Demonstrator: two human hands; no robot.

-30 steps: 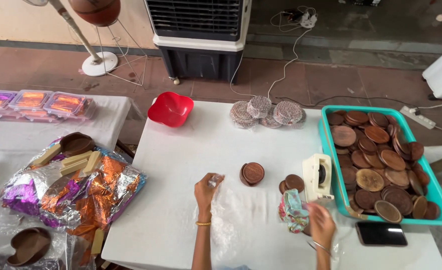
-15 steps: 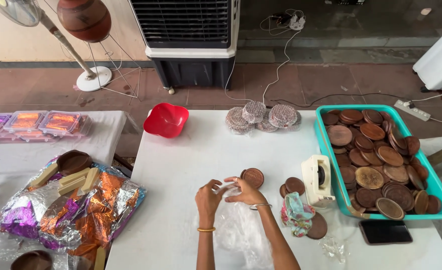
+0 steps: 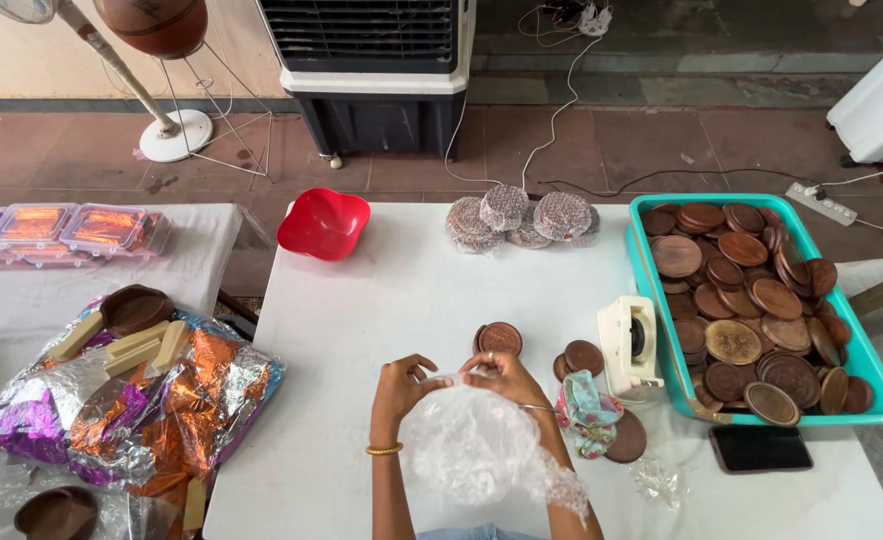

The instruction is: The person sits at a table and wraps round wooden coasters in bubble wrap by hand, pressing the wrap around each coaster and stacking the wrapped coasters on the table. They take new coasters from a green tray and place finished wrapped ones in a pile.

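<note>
Both hands, left and right, pinch the top edge of a clear bubble wrap sheet over the white tabletop. 1 round wooden disc lies just beyond, nearer the right hand.

Red bowl at table's far-left corner. Teal crate of round wooden discs right. Cream tape dispenser beside crate. Black phone below. Air cooler on floor beyond.
</note>
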